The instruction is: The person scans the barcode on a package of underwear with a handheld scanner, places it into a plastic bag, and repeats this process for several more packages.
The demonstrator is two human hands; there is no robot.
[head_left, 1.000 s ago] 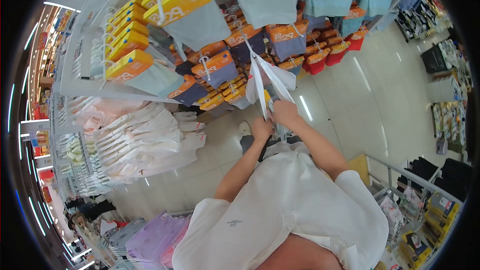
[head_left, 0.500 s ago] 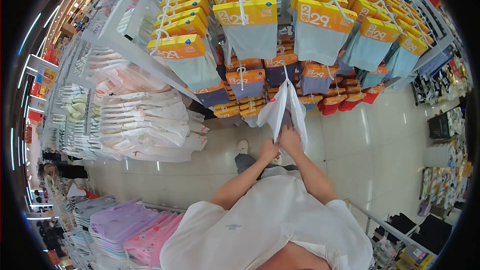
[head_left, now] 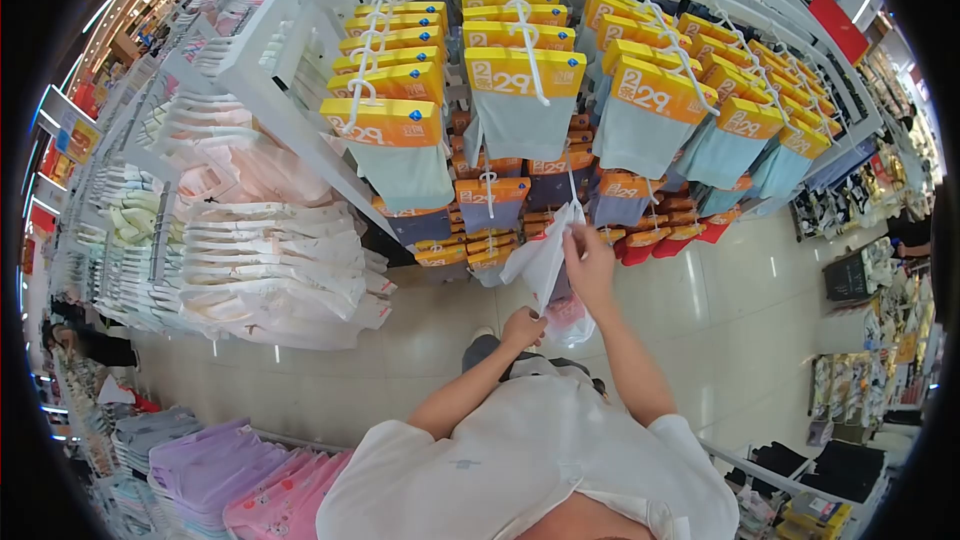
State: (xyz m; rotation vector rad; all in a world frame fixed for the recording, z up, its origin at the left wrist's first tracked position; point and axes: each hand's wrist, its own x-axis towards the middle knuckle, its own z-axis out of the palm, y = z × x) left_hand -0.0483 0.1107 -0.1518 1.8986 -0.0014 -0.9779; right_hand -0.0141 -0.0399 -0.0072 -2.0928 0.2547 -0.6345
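A white plastic bag (head_left: 538,265) hangs from a hook at the front of the rack's lower row. Through its lower part, something pinkish and purple shows. My right hand (head_left: 590,258) is high on the bag, its fingers closed on the plastic just below the hook. Lower down, my left hand (head_left: 524,328) is closed at the bag's left edge; the fingertips are small and partly turned away. Just behind the bag hang packs with orange headers (head_left: 493,190) and dark cloth below them.
Above, packs of pale underwear (head_left: 525,120) with yellow "29" headers hang on long hooks of a white metal rack (head_left: 262,90). White garments (head_left: 270,275) hang at left. Purple clothes (head_left: 215,470) and pink clothes (head_left: 288,490) lie lower left. Tiled floor (head_left: 420,380) runs between the displays.
My right hand has moved up from the bag's opening to its top near the hook. My left hand has shifted slightly left and down. The camera view has moved a little.
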